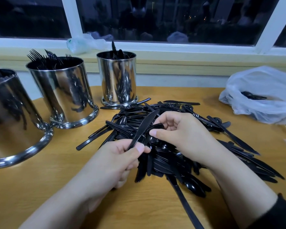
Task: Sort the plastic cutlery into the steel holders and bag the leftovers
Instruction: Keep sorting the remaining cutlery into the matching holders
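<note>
A heap of black plastic cutlery [196, 156] lies on the wooden table [40, 187]. My left hand [116, 161] pinches the handle of a black knife [145, 124] that points up and to the right. My right hand [180, 133] pinches a black spoon [155, 128] between thumb and fingers just above the heap. Three steel holders stand at the left: the near one [12, 119], the middle one [61, 95] filled with forks, and the far one [117, 78] with a few pieces in it.
A clear plastic bag [262, 95] with some cutlery inside lies at the right edge of the table. Another crumpled bag [82, 42] sits on the window sill behind the holders. A dark window runs along the back.
</note>
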`<act>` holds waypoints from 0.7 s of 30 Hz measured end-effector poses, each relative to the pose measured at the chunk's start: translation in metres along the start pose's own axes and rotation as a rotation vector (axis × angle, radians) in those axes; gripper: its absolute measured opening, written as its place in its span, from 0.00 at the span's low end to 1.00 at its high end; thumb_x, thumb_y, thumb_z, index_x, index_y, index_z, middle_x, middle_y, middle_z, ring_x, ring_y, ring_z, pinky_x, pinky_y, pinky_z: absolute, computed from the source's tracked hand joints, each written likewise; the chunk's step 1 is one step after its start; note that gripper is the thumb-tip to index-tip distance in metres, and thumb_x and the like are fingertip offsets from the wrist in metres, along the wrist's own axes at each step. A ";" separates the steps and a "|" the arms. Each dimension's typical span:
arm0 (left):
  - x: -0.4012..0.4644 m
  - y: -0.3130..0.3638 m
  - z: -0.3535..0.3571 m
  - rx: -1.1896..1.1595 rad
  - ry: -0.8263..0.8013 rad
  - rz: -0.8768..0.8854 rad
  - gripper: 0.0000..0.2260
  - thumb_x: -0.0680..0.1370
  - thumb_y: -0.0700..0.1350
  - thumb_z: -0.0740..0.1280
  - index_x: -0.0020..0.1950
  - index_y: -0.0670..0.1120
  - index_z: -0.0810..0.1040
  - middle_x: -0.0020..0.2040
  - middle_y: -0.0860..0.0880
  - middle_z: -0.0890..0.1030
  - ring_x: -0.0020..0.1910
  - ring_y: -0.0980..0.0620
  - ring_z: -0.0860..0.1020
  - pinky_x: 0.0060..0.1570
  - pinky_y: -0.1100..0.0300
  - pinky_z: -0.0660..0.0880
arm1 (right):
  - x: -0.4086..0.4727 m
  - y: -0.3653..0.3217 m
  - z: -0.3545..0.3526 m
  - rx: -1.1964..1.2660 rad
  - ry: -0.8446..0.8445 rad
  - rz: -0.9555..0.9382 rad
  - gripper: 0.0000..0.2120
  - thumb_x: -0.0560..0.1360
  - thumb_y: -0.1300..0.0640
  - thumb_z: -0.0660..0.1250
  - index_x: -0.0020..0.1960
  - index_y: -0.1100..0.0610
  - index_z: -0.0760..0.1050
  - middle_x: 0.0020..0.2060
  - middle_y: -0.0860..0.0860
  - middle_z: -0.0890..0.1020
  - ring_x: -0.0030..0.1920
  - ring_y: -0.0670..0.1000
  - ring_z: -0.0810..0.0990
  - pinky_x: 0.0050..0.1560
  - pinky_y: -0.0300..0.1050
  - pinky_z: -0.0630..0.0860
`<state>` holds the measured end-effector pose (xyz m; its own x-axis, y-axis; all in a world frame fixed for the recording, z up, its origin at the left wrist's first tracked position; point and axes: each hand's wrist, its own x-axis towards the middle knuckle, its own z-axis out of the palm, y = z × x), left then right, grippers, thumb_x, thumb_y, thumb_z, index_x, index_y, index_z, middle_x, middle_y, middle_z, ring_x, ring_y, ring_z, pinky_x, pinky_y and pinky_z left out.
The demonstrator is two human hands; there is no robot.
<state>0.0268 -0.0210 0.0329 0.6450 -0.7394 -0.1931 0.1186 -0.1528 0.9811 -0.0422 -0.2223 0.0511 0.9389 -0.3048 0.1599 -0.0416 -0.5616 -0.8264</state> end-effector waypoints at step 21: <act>0.027 -0.002 0.031 -0.025 0.265 0.093 0.12 0.84 0.46 0.63 0.57 0.42 0.84 0.31 0.51 0.68 0.23 0.56 0.59 0.24 0.62 0.55 | -0.015 0.056 -0.079 -0.479 0.136 0.195 0.02 0.78 0.50 0.70 0.48 0.46 0.82 0.39 0.42 0.81 0.41 0.43 0.79 0.41 0.41 0.75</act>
<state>0.0206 -0.0610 0.0256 0.8285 -0.5517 -0.0963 0.0664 -0.0741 0.9950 -0.0853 -0.3103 0.0450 0.8466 -0.5180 0.1225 -0.3926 -0.7631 -0.5134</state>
